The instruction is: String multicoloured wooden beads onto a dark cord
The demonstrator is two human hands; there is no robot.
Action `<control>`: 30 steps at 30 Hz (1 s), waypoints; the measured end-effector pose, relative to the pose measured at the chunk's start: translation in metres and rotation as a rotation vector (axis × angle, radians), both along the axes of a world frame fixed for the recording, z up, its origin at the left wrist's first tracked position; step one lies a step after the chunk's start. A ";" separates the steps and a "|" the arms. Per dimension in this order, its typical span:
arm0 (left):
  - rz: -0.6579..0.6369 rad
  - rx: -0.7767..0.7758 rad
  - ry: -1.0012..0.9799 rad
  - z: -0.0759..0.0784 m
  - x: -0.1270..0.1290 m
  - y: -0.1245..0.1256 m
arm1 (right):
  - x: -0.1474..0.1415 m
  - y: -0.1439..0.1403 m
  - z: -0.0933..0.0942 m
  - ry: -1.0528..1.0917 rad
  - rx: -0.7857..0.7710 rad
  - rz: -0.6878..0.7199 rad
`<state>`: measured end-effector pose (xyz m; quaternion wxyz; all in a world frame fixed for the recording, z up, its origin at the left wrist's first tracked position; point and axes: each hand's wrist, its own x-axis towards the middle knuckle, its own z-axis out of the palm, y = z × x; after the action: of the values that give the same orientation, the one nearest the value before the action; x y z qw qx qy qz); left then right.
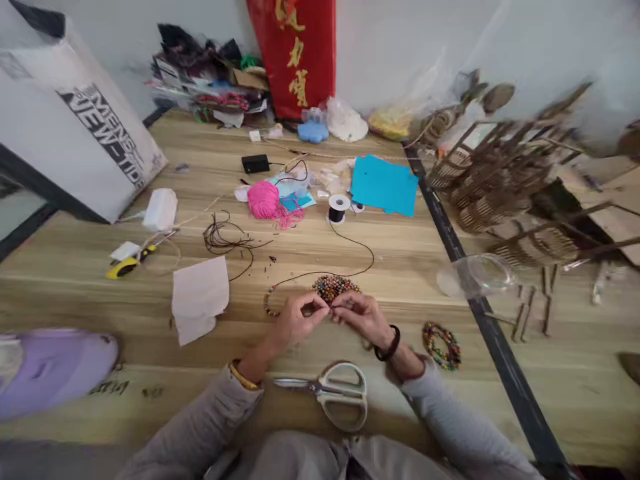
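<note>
My left hand point(301, 318) and my right hand point(364, 316) meet fingertip to fingertip, both closed in a pinch. A black cord point(350, 239) with a short row of strung beads point(268, 301) curves in behind my left hand, which appears to pinch its end. Whatever my right fingertips hold is too small to make out. Just beyond the fingers lies a heap of multicoloured beads point(334, 287). The cord leads back to a white spool point(339, 207) wound with black. Between my forearms rest white-handled scissors point(333, 390), blades pointing left. To the right lies a coiled beaded string point(442, 347).
Leftward are a white paper sheet point(200, 300), a yellow utility knife point(130, 262), loose dark cord point(225, 237) and a purple object point(60, 370). Pink yarn point(264, 199) and blue sheets point(384, 185) lie farther back. Woven baskets point(500, 173) crowd the right; a large box point(75, 113) stands left.
</note>
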<state>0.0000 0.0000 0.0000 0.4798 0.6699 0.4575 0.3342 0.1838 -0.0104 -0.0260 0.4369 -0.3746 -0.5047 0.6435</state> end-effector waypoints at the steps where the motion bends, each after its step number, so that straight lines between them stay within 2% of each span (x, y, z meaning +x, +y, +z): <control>1: -0.002 -0.001 0.000 0.001 0.000 -0.001 | 0.000 0.000 0.000 -0.004 -0.002 0.003; 19: -0.015 0.003 0.009 0.005 -0.001 -0.001 | 0.001 0.001 0.002 -0.006 -0.027 0.027; 30: -0.014 -0.009 0.003 0.002 -0.001 -0.001 | 0.000 0.001 0.001 -0.010 -0.032 0.040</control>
<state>-0.0005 -0.0014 0.0016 0.4845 0.6715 0.4549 0.3277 0.1842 -0.0093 -0.0246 0.4153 -0.3745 -0.5038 0.6583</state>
